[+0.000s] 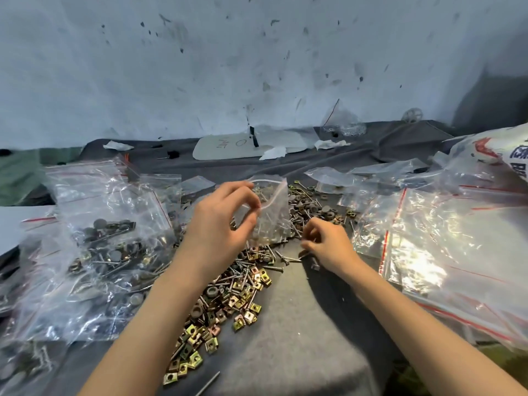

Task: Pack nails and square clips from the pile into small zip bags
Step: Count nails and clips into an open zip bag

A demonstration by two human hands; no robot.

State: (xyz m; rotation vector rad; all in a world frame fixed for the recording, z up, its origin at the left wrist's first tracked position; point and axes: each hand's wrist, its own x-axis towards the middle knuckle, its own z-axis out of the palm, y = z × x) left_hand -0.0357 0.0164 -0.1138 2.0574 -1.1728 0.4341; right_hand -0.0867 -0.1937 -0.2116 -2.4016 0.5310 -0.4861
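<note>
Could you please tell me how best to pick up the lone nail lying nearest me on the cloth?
Probably pinch the lone nail mid-shaft from straight above, across its width: it lies flat on the grey cloth, clear of the pile, with both long sides exposed.

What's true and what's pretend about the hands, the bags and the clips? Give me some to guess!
1. The left hand holds a small zip bag. True.
2. That bag is empty. False: metal pieces show inside it.
3. The right hand picks at the nails. True.
4. The square clips are blue. False: they are gold-coloured.
5. The filled bags lie on the person's right. False: they lie on the left.
</note>
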